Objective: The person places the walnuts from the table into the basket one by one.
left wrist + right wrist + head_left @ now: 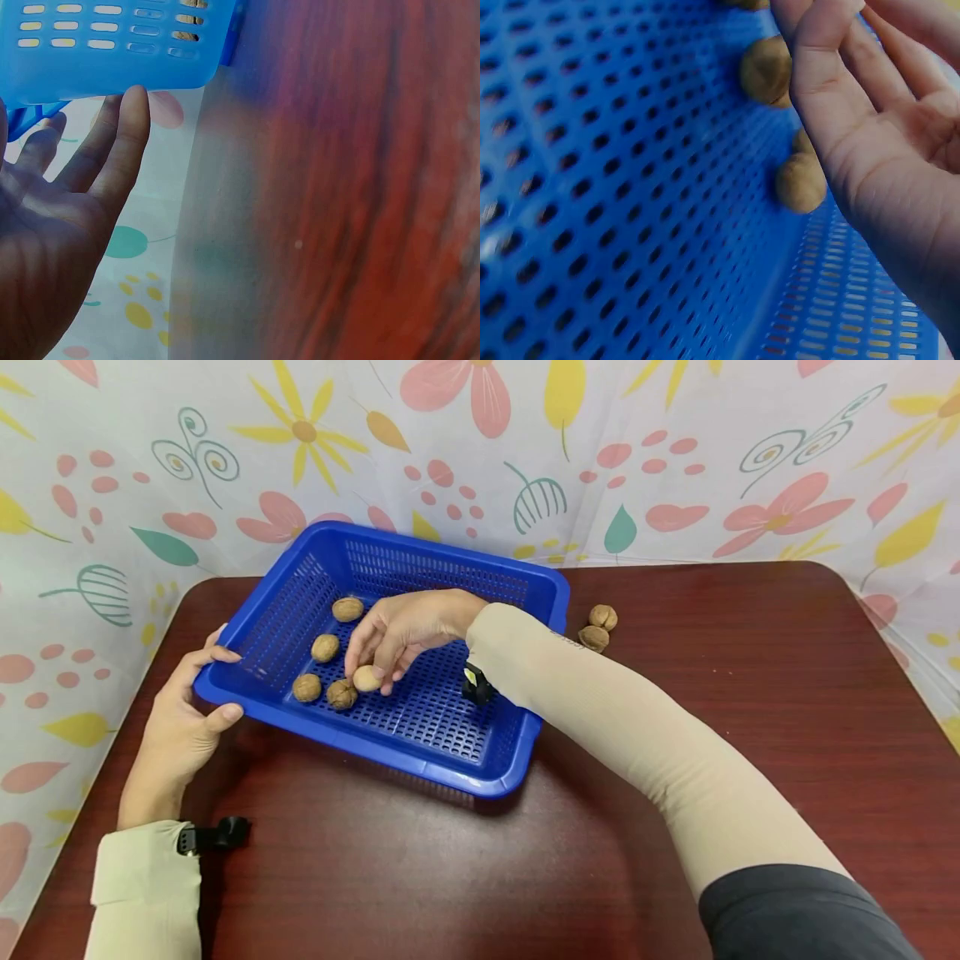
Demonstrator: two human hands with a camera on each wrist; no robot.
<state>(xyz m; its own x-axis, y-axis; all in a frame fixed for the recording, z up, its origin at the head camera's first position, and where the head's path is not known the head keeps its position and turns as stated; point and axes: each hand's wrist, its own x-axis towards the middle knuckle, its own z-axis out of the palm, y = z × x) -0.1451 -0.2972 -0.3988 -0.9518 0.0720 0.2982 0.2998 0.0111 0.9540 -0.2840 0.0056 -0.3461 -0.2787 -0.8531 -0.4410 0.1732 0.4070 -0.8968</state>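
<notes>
A blue plastic basket (420, 770) with slotted walls stands on the table, several walnuts (326, 648) lying on the left part of its floor. My left hand (180, 718) grips the basket's near left corner, thumb over the near rim and a finger over the left rim. In the left wrist view, fingers (124, 142) reach up to the basket's edge. Down inside the basket, my right hand (405, 631) pinches a pale walnut (367, 678) between thumb and fingers, right beside a darker walnut (342, 694). The right wrist view shows other walnuts (801, 184) beyond that hand; the pinched one is hidden there.
Two more walnuts (597, 627) sit together on the dark red-brown table (720, 635), right of the basket. A flower-patterned cloth (480, 452) hangs behind the table's back edge. My right forearm crosses over the basket's right rim.
</notes>
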